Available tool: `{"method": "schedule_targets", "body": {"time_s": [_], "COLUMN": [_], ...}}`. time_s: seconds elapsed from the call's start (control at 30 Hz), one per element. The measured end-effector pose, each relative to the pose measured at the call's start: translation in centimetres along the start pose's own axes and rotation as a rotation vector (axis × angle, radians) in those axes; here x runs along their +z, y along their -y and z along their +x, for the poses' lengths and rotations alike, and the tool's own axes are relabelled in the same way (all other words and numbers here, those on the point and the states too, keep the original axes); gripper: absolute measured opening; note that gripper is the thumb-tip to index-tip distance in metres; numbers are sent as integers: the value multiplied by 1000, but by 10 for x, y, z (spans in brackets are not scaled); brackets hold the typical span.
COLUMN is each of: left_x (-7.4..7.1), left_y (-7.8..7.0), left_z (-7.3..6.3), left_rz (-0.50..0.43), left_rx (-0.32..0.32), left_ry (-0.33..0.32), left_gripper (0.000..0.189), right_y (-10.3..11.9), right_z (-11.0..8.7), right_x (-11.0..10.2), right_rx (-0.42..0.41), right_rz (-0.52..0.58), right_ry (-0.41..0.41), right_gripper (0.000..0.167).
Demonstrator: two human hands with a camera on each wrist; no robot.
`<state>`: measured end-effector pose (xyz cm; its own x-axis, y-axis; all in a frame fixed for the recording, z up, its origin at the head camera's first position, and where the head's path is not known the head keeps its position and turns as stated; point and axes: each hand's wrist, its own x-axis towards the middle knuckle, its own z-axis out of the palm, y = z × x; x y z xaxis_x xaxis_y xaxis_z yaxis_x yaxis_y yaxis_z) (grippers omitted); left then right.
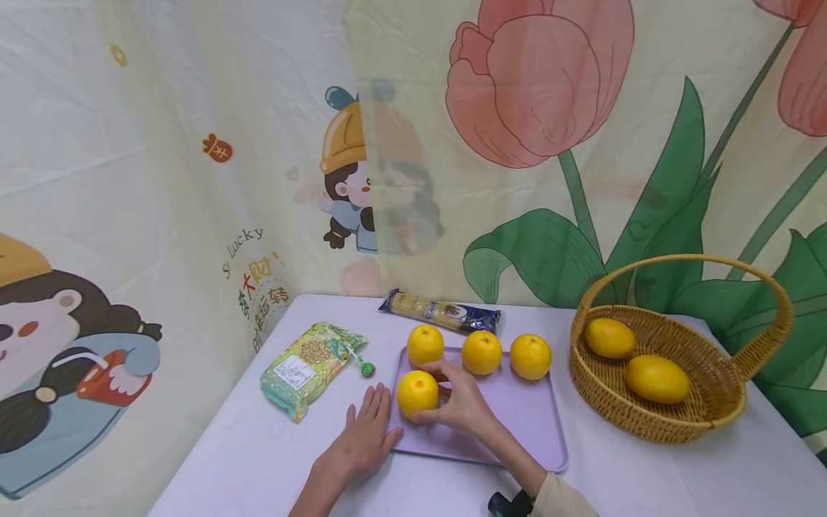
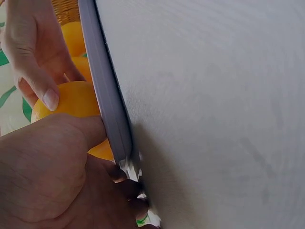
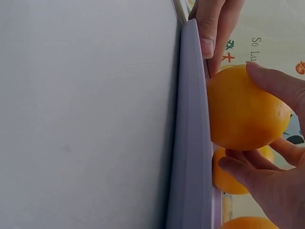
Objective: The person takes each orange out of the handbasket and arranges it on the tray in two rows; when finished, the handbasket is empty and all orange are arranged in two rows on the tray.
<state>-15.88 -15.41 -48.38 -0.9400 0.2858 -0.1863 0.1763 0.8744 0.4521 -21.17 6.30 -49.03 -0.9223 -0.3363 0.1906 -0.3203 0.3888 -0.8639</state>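
On the left part of the lilac tray (image 1: 510,427), my right hand (image 1: 466,403) holds an orange (image 1: 416,396) between the thumb and fingers. In the right wrist view the thumb lies on one side of this orange (image 3: 248,109) and fingers reach round the other. My left hand (image 1: 363,436) rests beside the tray's left edge with fingers extended; its thumb touches the rim (image 2: 106,90). Behind the held orange, three more stand along the tray's far side: a left orange (image 1: 425,345), a middle orange (image 1: 482,352) and a right orange (image 1: 531,357).
A wicker basket (image 1: 652,427) with a tall handle stands on the right, holding two oval yellow fruits (image 1: 657,378). Left of the tray lies a green-yellow bag (image 1: 310,366) with a small green-ended tie. A blue-ended noodle packet (image 1: 439,310) lies at the back, before the printed curtain.
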Motion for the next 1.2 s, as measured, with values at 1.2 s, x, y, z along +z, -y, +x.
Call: {"method": "schedule_targets", "body": {"time_s": [1.2], "left_x": [14], "left_y": [14], "left_z": [9], "left_rz": [-24], "left_rx": [-2], "left_ry": [-8], "left_gripper": [80], "right_y": [62], "right_z": [-66], "right_x": [-137], "right_rx": [-220], "right_rz": [-119], "right_ry": [-163], "right_gripper": [71]}}
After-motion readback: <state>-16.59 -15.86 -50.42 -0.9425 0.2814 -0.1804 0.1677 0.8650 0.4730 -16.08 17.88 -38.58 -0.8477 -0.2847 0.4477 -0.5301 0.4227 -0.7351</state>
